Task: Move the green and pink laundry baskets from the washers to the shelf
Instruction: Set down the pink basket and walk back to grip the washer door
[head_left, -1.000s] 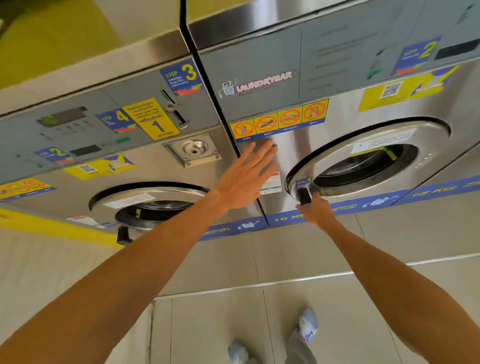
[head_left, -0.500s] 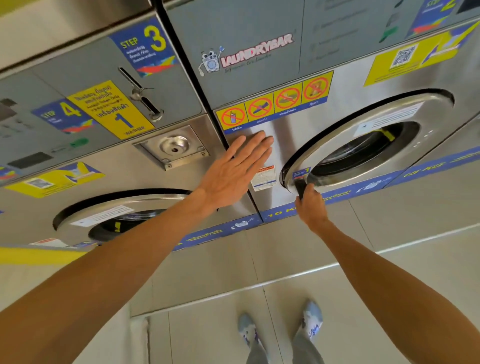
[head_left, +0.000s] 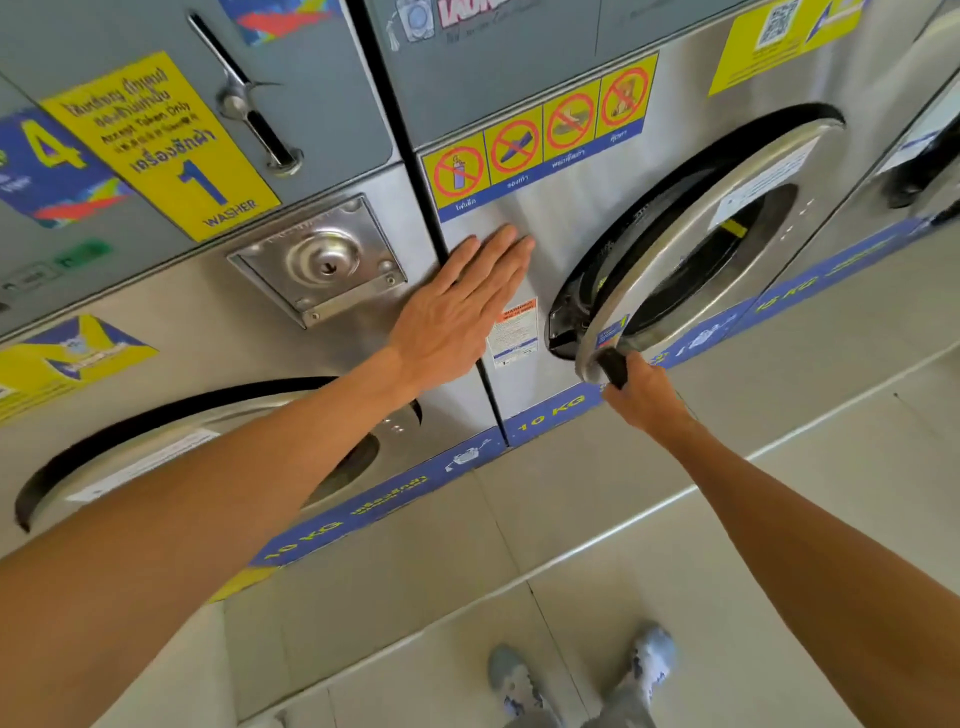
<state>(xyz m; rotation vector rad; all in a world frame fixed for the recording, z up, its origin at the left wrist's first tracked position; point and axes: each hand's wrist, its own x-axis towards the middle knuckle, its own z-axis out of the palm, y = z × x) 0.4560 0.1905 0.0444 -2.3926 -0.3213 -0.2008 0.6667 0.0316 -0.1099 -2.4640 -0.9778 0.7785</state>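
At the right washer (head_left: 597, 249), the right hand (head_left: 641, 397) grips the door handle (head_left: 613, 365), left hand (head_left: 457, 312) flat, fingers together. No baskets visible; probably light, rim-graspable plastic.

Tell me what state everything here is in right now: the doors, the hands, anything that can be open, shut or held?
Right washer door: partly open, swung out at its handle side.
Door handle: gripped by the right hand.
Left washer door: looks shut, partly hidden by the arm.
Right hand: closed around the door handle.
Left hand: open and flat, pressed on the washer front.
Key lock: no key in it.
Laundry baskets: none in view.
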